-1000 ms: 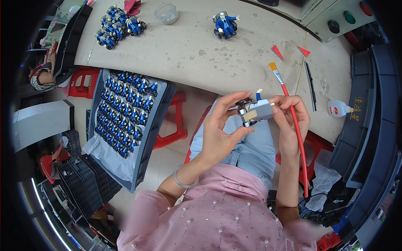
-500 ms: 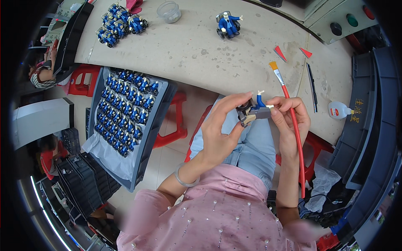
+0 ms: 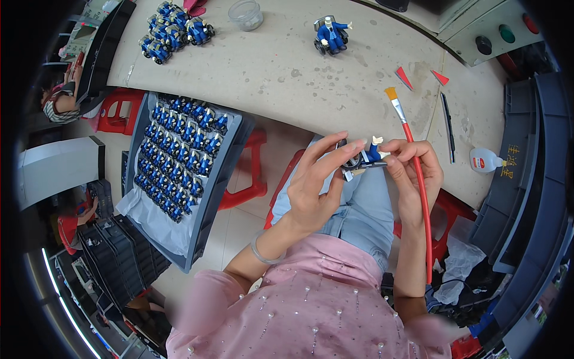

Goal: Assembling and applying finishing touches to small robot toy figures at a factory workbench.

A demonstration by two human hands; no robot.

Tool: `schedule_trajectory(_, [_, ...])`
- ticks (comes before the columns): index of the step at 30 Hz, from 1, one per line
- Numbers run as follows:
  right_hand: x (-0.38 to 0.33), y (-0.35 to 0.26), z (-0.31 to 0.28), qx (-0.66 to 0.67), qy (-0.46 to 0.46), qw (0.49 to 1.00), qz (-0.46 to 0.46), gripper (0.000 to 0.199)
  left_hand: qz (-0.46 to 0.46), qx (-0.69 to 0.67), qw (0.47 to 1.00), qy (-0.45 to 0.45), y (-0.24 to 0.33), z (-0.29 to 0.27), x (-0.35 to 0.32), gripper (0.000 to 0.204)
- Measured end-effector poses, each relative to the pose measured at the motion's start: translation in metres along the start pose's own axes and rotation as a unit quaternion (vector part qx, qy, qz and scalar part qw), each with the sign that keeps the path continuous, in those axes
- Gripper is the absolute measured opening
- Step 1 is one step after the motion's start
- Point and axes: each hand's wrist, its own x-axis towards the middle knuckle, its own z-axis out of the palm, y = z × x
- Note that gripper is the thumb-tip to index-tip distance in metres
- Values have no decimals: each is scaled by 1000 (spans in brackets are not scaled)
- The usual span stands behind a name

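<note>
Left hand (image 3: pixel 314 191) and right hand (image 3: pixel 412 173) share a clamped grip on a small blue toy figure (image 3: pixel 362 160) above the lap; the right also pinches a red-handled paintbrush (image 3: pixel 418 179), bristles above the grip, over the counter (image 3: pixel 287 66).

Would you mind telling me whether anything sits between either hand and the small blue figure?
Nothing does: the left hand and right hand both grip the small blue figure directly. The red-handled brush lies in the right hand, behind it.

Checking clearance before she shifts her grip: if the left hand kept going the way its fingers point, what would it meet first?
The left hand points up and right, and its fingers already touch the small blue toy figure. Past that comes the right hand holding the red brush; depth is unclear.
</note>
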Motion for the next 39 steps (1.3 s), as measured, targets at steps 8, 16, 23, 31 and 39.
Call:
schedule_trajectory(8, [3, -3, 1, -15, 8, 1000, -6, 14, -195, -210, 958, 18, 7, 2, 0, 75])
schedule_trajectory(16, [6, 6, 4, -2, 3, 1000, 19, 13, -243, -308, 919, 38, 10, -9, -1, 82])
schedule_trajectory(23, [10, 18, 20, 78, -34, 995, 53, 14, -195, -261, 942, 84, 18, -17, 6, 80])
schedule_trajectory(31, [12, 21, 30, 70, -37, 995, 64, 16, -181, -250, 946, 100, 20, -25, 7, 80])
schedule_trajectory(39, [11, 9, 43, -5, -7, 1000, 14, 18, -211, -254, 938, 106, 12, -34, 6, 80])
